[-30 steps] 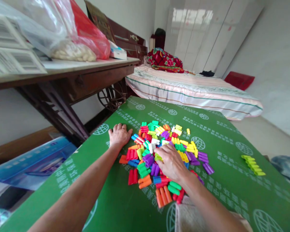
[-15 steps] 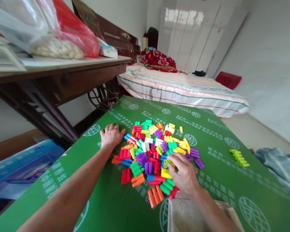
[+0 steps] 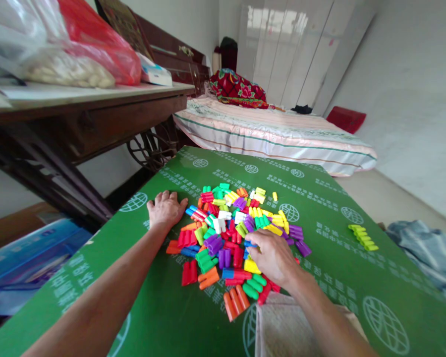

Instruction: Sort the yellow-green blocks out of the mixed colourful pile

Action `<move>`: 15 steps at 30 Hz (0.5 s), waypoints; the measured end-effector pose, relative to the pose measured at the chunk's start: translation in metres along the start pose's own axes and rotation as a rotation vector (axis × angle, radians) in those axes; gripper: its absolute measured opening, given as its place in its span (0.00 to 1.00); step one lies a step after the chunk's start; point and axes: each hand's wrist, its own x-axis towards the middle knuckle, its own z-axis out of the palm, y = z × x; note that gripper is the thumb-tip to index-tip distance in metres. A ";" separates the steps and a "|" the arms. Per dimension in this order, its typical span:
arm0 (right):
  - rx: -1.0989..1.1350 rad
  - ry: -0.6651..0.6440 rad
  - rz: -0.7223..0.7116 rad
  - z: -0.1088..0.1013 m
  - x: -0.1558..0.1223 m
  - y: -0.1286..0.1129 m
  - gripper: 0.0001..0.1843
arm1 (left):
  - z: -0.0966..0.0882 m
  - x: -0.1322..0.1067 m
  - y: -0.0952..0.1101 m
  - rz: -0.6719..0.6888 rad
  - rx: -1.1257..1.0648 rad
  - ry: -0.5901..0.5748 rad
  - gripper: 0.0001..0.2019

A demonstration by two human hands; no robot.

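From my distant seat I see a green board (image 3: 178, 317) bearing a loose pile of coloured plastic tube blocks (image 3: 214, 243). My left hand (image 3: 166, 208) lies flat beside it, fingers spread. My right hand (image 3: 271, 253) is nearer the blue block (image 3: 248, 244), which lies just at its curled fingertips, long axis half hidden; whether they grip anything, I can't tell.

Soft daylight, window-shaped glare on wardrobe (image 3: 292, 54), shadow beneath desk (image 3: 126, 116), stretched edges
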 end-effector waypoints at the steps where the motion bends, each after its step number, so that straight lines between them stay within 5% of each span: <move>1: -0.003 -0.026 0.022 -0.002 0.001 -0.001 0.11 | 0.000 0.000 0.000 -0.001 0.003 -0.003 0.30; 6: -0.112 -0.178 0.116 -0.016 -0.003 -0.009 0.06 | -0.004 -0.001 0.001 0.002 0.000 -0.013 0.28; 15: -0.168 -0.477 0.005 -0.042 -0.009 -0.015 0.08 | -0.013 0.010 0.002 -0.016 -0.004 -0.094 0.34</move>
